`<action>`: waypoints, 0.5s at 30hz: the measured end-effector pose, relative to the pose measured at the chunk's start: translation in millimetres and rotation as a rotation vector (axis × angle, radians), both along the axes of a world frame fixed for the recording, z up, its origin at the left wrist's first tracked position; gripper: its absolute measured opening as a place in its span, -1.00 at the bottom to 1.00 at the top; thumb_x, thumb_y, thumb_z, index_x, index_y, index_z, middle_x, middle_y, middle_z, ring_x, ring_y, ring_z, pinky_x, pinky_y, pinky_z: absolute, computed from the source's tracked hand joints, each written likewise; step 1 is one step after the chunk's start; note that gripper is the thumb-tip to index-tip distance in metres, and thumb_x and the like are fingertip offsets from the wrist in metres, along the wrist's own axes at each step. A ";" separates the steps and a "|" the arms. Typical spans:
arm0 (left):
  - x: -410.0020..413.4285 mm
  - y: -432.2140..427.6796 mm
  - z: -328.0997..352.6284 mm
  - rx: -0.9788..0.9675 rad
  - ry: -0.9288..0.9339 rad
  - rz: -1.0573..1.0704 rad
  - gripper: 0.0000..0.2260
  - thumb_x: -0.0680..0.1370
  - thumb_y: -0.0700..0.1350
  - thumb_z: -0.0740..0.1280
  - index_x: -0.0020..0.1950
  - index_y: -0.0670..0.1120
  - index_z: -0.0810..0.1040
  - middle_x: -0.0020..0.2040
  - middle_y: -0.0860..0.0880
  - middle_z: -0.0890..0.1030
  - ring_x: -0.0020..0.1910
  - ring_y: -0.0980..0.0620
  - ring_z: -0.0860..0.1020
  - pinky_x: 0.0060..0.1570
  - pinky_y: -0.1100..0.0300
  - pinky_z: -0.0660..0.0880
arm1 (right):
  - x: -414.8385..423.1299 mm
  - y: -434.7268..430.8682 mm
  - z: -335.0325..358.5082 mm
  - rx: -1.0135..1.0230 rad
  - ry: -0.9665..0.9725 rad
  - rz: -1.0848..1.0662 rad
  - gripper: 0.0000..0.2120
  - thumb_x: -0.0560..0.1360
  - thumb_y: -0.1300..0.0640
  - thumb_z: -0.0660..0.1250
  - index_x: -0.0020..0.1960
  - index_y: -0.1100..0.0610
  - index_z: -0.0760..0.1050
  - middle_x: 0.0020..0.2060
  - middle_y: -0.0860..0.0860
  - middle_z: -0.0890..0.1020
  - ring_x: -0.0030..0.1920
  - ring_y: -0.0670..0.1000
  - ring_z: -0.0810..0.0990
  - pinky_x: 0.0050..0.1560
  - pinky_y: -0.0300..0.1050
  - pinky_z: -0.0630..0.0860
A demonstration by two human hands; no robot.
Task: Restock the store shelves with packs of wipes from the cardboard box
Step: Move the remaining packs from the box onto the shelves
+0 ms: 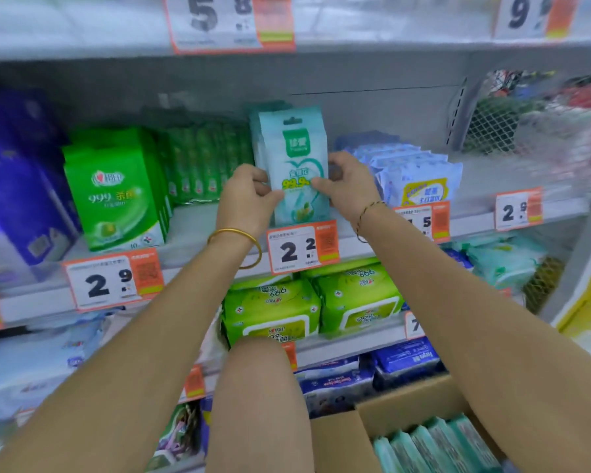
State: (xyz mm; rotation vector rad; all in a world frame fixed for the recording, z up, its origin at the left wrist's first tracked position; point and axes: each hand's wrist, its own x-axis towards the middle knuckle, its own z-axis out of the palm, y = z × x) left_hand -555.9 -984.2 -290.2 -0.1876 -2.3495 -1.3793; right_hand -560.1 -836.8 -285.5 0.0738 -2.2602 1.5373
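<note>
The pack of wipes (296, 155) stands upright on the shelf (191, 223), long axis vertical, directly between the fingers. The left hand (249, 196) and right hand (348, 186) pinch its lower sides, both equally near.

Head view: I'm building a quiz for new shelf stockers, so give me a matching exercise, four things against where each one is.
Things
1. cardboard box
2. lime packs
3. pale teal pack
4. bright green pack

Places
A. held upright on the shelf by the left hand and right hand
B. lower right of the picture, with teal packs inside
C. same shelf, to the left of the left hand
D. one shelf lower

Pairs: 1-B, 2-D, 3-A, 4-C
</note>
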 end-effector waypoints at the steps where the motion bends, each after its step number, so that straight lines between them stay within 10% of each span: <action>1: 0.2 1.1 -2.6 -0.012 0.007 0.013 -0.74 0.46 -0.18 0.41 0.09 -0.25 0.47 -0.15 -0.09 0.52 -0.13 -0.05 0.51 0.01 0.01 0.52 | -1.5 0.7 -2.4 0.044 -0.005 -0.023 -0.66 0.46 0.29 0.36 0.21 0.30 0.42 0.01 0.19 0.57 -0.06 0.04 0.50 0.07 0.03 0.53; 15: 62.4 46.2 -27.5 -0.064 0.400 -0.080 -0.70 0.43 -0.24 0.36 0.13 -0.17 0.42 0.02 -0.02 0.38 -0.06 -0.08 0.50 0.01 0.12 0.46 | 81.3 34.9 -31.8 0.013 0.200 -0.171 -0.74 0.45 0.31 0.36 0.03 0.09 0.37 -0.04 0.02 0.49 -0.21 -0.17 0.48 -0.14 -0.37 0.45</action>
